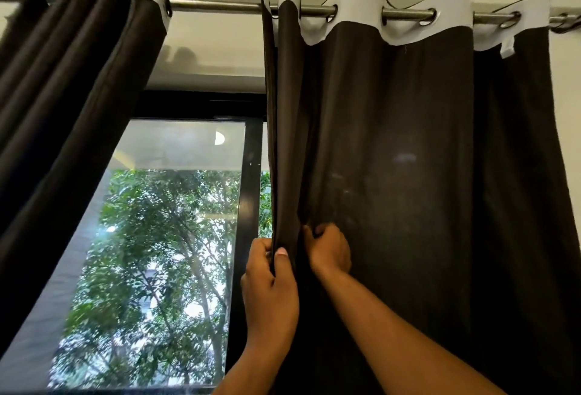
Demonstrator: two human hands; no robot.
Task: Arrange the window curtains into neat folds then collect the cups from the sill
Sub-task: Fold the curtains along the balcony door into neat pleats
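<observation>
Curtain is hanging lengthwise from the rod, and I'm pinching its inner edge with my left hand while my right hand is gripping the next pleat just beside it, unfolded cloth lying rightward.

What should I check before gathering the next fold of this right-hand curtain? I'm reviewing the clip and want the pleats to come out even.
1. Left hand grips the leading edge of the dark brown right curtain panel: ok.
2. Right hand holds the fabric just beside the first fold: ok.
3. Silver eyelet rings sit threaded on the metal curtain rod: ok.
4. Panel already gathered into neat folds: not ok, most still hangs flat and spread.
5. Dark brown left curtain panel bunched aside: ok.
6. Cups on the sill ready to collect: cannot tell, sill out of view.
</observation>
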